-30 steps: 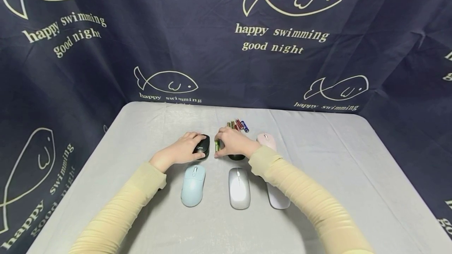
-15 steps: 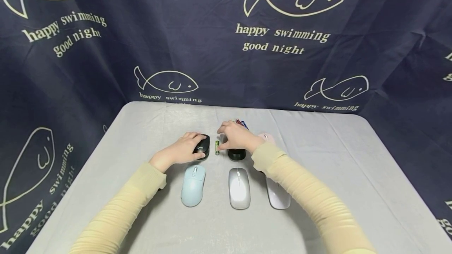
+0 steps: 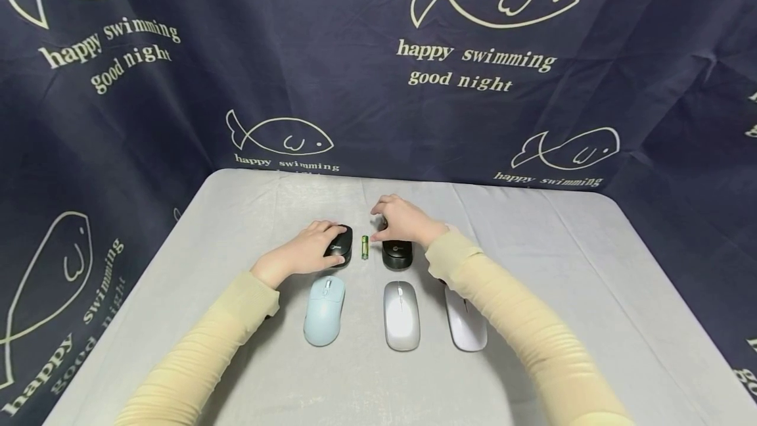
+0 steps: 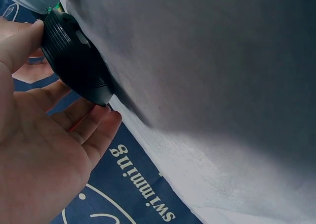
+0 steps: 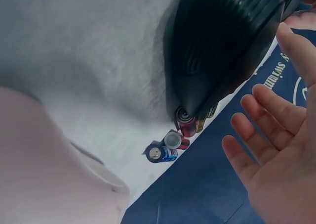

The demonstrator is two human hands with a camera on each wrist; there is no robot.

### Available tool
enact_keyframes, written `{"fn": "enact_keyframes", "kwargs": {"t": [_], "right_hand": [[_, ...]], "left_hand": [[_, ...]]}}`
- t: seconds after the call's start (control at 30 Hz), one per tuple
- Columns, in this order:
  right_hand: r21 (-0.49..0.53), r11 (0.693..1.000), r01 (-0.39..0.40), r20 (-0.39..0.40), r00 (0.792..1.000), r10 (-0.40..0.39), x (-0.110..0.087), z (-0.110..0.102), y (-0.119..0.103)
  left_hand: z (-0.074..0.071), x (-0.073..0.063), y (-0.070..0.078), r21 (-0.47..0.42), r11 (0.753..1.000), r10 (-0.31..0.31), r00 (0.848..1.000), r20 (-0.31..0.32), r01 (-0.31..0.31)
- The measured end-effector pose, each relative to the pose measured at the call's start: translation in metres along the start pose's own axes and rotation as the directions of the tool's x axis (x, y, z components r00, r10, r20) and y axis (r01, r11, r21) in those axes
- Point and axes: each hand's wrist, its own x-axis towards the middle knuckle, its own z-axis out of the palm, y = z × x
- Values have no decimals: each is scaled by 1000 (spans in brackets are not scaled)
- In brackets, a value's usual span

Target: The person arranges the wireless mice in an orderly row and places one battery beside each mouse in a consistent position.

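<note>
On the left, my left hand (image 3: 304,248) grips a black computer mouse (image 3: 339,248), thumb on its near side and fingers over its far end. The left wrist view shows the ridged side of this mouse (image 4: 74,56) between thumb and fingers. My right hand (image 3: 405,221) hovers with parted, loosely bent fingers over a second black mouse (image 3: 397,255), partly covering it. Seen from the right wrist, the fingers (image 5: 269,130) hold nothing and the thumb is beside the dark mouse (image 5: 222,41). A green battery (image 3: 365,247) lies between the two mice, near the right thumb.
Nearer me lie a light blue mouse (image 3: 324,311), a silver mouse (image 3: 401,315) and a white mouse (image 3: 466,324), partly under the right sleeve. Several batteries (image 5: 157,153) rest behind the right black mouse. A pale pink mouse (image 5: 49,169) shows beside it.
My right hand has let go of the green battery and moved right and slightly away from me, now covering the battery group in the head view. The left hand stays put.
</note>
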Motion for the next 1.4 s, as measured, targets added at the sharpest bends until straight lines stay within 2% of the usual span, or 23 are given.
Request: {"fn": "enact_keyframes", "kwargs": {"t": [0.57,0.9,1.1,1.23,1.4], "right_hand": [[-25,995,-95,-8,995,95,12,2,20],[-12,985,-175,-3,985,175,17,5,29],[31,985,-172,5,985,172,22,11,39],[32,993,-110,-40,993,111,31,26,58],[27,992,-122,-12,992,123,30,23,54]], "left_hand": [[1,1,0,6,1000,6,1000,-4,-6],[1,0,0,10,1000,8,1000,-4,-8],[0,-1,2,5,1000,17,1000,-8,-17],[0,-1,1,-1,1000,11,1000,-5,-11],[2,0,0,-2,1000,11,1000,-9,-11]]}}
